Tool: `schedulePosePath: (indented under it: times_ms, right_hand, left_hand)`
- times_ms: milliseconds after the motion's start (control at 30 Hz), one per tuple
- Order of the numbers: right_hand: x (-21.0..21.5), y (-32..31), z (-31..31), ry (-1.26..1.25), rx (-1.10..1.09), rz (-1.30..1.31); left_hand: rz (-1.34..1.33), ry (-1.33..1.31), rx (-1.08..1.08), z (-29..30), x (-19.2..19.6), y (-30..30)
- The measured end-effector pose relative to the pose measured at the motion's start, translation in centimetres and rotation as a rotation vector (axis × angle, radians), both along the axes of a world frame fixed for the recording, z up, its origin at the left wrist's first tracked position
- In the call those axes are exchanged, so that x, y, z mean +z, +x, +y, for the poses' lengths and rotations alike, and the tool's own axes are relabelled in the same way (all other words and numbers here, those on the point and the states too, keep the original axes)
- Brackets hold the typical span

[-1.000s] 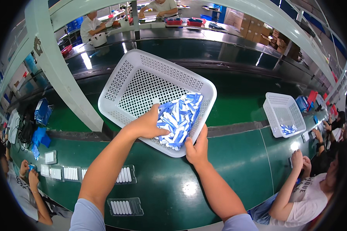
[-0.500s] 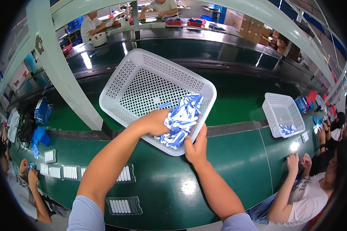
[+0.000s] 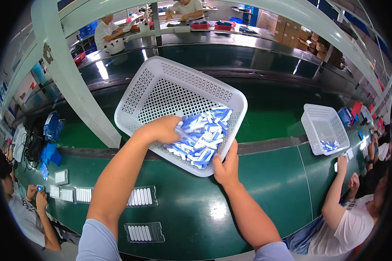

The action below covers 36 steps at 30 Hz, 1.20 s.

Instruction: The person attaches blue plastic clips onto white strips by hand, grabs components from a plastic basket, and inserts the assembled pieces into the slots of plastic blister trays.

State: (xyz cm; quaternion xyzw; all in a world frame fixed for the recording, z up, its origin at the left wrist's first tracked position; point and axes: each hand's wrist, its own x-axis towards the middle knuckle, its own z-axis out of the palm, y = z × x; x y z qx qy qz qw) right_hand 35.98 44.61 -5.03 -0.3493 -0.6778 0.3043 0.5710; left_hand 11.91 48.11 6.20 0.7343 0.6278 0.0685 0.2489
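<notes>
A light grey perforated plastic basket (image 3: 183, 68) is tilted above the green bench. My right hand (image 3: 227, 167) grips its near right corner, thumb over the rim and the other fingers mostly hidden outside. Small blue-and-white plastic sticks (image 3: 207, 139) lie heaped in the basket's near right end. My left hand (image 3: 162, 129) is inside the basket at the heap's left side, its fingers curled around some sticks that look smeared by motion. Below, on the bench, clear trays hold white sticks, one tray (image 3: 144, 232) nearest me and another tray (image 3: 142, 196) partly behind my left forearm.
A white post (image 3: 80, 87) rises left of the basket. A second basket (image 3: 326, 130) with a few sticks stands at the right. Co-workers sit at both sides, one person's arm (image 3: 335, 187) reaching over the bench. Blue packages (image 3: 52, 126) and black cables lie far left.
My left hand has drawn left and up out of the heap, bringing sticks with it. The heap spreads further left. My right hand keeps its grip on the basket.
</notes>
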Motion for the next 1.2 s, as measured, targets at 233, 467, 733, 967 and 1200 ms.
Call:
schedulePosePath:
  times_ms: [233, 467, 733, 967, 1200]
  right_hand:
    - [-0.2, 0.1, 0.0, -0.024, 0.005, 0.003]
    - [0.2, 0.2, -0.2, 0.023, -0.004, -0.033]
    - [-0.1, 0.0, 0.0, -0.027, 0.004, 0.009]
    - [-0.3, 0.1, 0.2, -0.026, 0.002, 0.006]
    - [-0.3, -0.1, 0.2, -0.011, -0.009, 0.000]
  left_hand:
    - [0.282, -0.080, -0.152, -0.6, -0.4, 2.1]
    - [0.406, 0.127, -0.189, -0.5, -1.8, 4.1]
    - [0.221, 0.311, -0.213, -0.5, -1.4, 2.2]
    - [0.148, 0.447, -0.295, 0.0, -0.6, 2.6]
    - [0.265, 0.319, -0.210, 0.5, -2.2, 2.4]
